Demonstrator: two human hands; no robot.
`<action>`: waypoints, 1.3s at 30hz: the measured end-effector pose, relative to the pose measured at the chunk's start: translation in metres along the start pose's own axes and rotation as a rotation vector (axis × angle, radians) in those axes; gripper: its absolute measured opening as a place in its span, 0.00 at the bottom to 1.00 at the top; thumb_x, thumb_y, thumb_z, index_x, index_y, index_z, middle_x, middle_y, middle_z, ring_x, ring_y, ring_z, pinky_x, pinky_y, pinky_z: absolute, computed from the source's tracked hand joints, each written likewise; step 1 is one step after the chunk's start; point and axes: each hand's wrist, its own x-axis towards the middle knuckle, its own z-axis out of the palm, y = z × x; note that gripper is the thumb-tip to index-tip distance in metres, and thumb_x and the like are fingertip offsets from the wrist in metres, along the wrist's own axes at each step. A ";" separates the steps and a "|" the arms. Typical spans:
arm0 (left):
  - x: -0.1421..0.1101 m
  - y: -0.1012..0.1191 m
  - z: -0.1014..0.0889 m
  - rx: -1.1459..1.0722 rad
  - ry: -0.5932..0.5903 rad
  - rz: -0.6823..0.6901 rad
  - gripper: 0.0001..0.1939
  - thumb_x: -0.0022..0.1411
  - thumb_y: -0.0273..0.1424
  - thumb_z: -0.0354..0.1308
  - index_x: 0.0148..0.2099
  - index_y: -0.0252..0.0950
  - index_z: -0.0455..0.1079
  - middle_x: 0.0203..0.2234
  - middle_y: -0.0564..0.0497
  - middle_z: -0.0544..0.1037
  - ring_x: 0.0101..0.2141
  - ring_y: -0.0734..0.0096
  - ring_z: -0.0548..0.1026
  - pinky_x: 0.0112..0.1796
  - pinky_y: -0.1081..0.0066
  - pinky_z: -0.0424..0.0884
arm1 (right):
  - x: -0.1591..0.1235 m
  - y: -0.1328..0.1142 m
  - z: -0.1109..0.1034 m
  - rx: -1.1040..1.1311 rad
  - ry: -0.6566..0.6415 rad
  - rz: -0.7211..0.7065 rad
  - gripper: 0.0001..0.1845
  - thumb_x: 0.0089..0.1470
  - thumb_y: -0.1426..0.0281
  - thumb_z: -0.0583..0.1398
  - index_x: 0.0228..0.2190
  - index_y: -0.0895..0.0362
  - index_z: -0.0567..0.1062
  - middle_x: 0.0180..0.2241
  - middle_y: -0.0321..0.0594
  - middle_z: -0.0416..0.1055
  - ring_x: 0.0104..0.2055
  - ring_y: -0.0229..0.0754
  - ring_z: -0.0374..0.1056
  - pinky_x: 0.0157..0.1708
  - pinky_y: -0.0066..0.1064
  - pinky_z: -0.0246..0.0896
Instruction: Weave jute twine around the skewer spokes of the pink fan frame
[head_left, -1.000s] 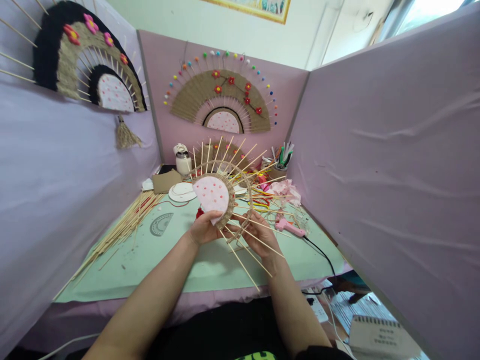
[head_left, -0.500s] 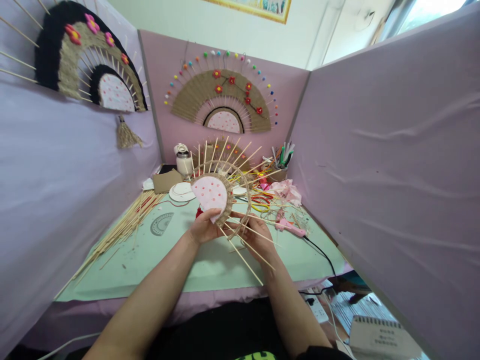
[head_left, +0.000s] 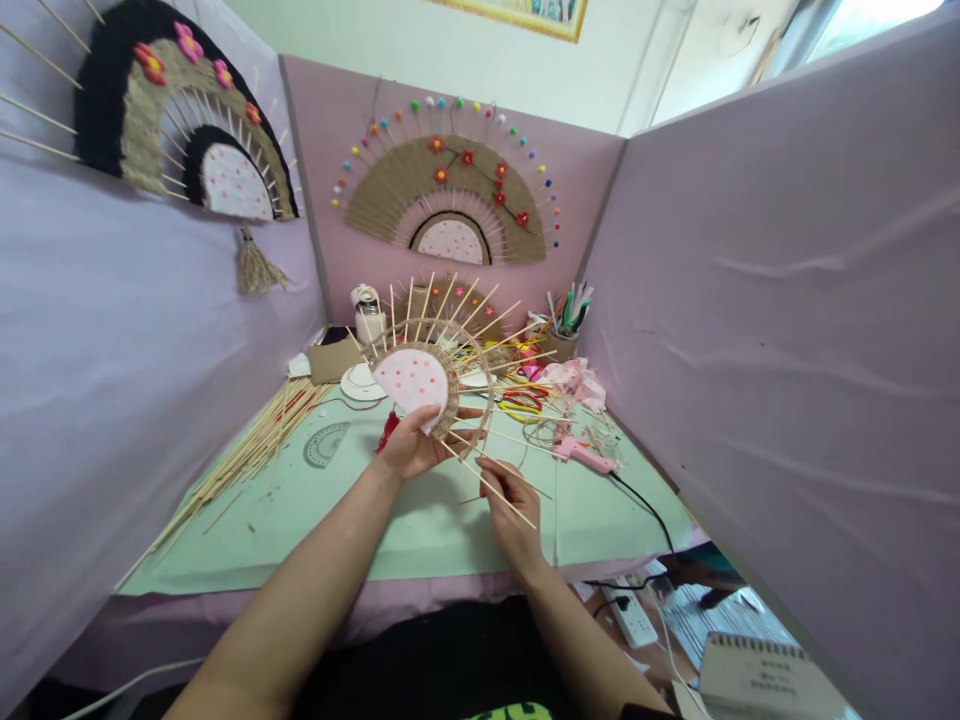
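A half-made fan (head_left: 411, 380) hangs tilted above the table, with a pink dotted half-round centre, a woven tan band and pale sticks spreading outward. My left hand (head_left: 411, 447) is closed on its lower edge, thumb over the pink cloth and fingers behind the sticks. A ring of thin twine (head_left: 491, 385) runs across the sticks. At the fan's lower right, my right hand (head_left: 514, 510) is pinched shut by the lowest sticks; what lies between its fingertips is too small to make out. A red tassel (head_left: 387, 432) shows beside my left hand.
Loose sticks (head_left: 247, 435) lie at the left, near a printed protractor shape (head_left: 326, 445). Yellow-handled pliers (head_left: 519, 408) and a pink glue gun (head_left: 585, 455) with a black cord are at the right. Finished fans (head_left: 450, 190) hang on the back panel.
My right hand has come out from behind the sticks and moved down toward me, its fingers now pinched. The fan has turned slightly and shifted a little left in my left hand.
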 end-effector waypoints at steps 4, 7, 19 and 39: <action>-0.001 -0.001 0.002 -0.008 -0.054 -0.008 0.22 0.61 0.34 0.50 0.56 0.34 0.69 0.45 0.42 0.78 0.45 0.51 0.76 0.50 0.53 0.65 | 0.002 -0.002 -0.002 -0.078 -0.039 -0.048 0.10 0.54 0.66 0.59 0.37 0.55 0.79 0.29 0.38 0.73 0.29 0.38 0.66 0.32 0.30 0.63; -0.003 -0.001 0.001 0.001 -0.106 -0.039 0.22 0.61 0.35 0.50 0.56 0.36 0.69 0.45 0.43 0.78 0.46 0.49 0.76 0.50 0.50 0.64 | 0.002 0.000 -0.003 -0.068 -0.026 -0.040 0.10 0.55 0.66 0.60 0.39 0.53 0.78 0.29 0.38 0.73 0.30 0.40 0.66 0.34 0.32 0.64; -0.003 0.000 0.005 0.006 -0.131 -0.044 0.21 0.61 0.35 0.50 0.53 0.34 0.71 0.45 0.43 0.78 0.50 0.45 0.73 0.53 0.44 0.60 | 0.002 -0.008 -0.004 -0.120 -0.174 0.025 0.13 0.58 0.64 0.56 0.42 0.54 0.77 0.24 0.34 0.67 0.27 0.38 0.63 0.32 0.29 0.60; -0.003 0.006 0.004 -0.058 0.036 0.073 0.21 0.62 0.32 0.47 0.53 0.28 0.70 0.44 0.40 0.79 0.47 0.48 0.75 0.51 0.46 0.64 | 0.008 -0.019 -0.057 -0.166 -0.220 0.091 0.10 0.55 0.63 0.59 0.34 0.55 0.78 0.22 0.35 0.67 0.23 0.37 0.61 0.26 0.29 0.58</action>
